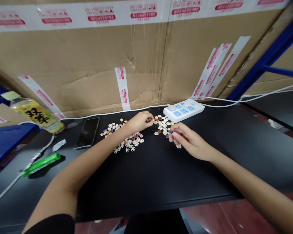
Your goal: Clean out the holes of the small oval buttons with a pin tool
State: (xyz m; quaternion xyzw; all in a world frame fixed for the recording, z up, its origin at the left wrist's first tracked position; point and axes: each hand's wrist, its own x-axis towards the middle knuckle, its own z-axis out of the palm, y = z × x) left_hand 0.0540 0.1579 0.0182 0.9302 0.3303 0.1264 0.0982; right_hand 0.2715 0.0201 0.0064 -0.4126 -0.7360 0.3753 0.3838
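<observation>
My left hand (142, 121) is pinched closed at the left edge of a loose group of small button-like pieces (164, 124). A pale piece shows right at its fingertips, but whether they grip it I cannot tell. Between the thumb and fingers of my right hand (185, 139) is a small dark blue button-like piece (171, 132). That hand hovers at the group's right front side, close above a pale piece (178, 146). Under and around my left forearm spreads a larger pile of button-like pieces (127, 142), mostly cream, with some purple, brown and pink; the arm hides part of it.
A white power strip (184, 110) with a cable lies behind my right hand, against a taped cardboard box (88, 65). On the left are a black phone (87, 132), a drink bottle (36, 112), a green wrapper (42, 164) and a pale strap (36, 157) on the black table (148, 182).
</observation>
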